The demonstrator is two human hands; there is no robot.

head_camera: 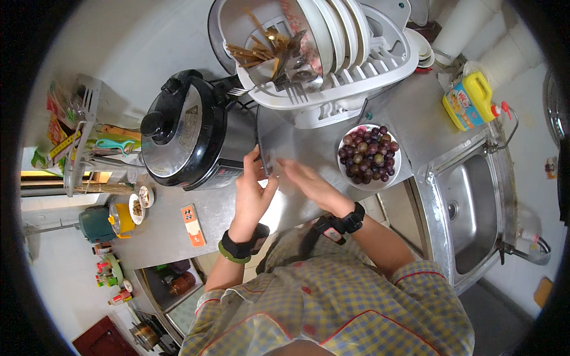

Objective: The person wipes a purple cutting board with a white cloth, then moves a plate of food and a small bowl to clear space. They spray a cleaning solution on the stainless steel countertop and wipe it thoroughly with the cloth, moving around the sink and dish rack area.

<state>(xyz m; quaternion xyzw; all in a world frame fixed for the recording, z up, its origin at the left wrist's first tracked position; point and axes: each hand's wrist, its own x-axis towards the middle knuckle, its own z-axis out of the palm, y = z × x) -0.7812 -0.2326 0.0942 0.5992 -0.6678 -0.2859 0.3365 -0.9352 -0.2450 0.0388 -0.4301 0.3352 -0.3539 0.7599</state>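
My left hand (255, 189) has its fingers and thumb around the near end of a thin dark-edged object (262, 149), which stands beside the pressure cooker (196, 133). What this object is, I cannot make out. To its right, my right hand (314, 184) is blurred, fingers stretched out and nothing visible in them. A white bowl (392, 175) heaped with dark grapes (367, 153) sits on the steel counter, to the right of my right hand.
Behind stands a white dish rack (387, 73) with plates, bowls, chopsticks and forks. A sink (472, 213) and a yellow detergent jug (467, 102) are at the right. On the left lie an orange-and-white object (193, 224) and small bowls (136, 208). An open drawer (171, 282) juts out below.
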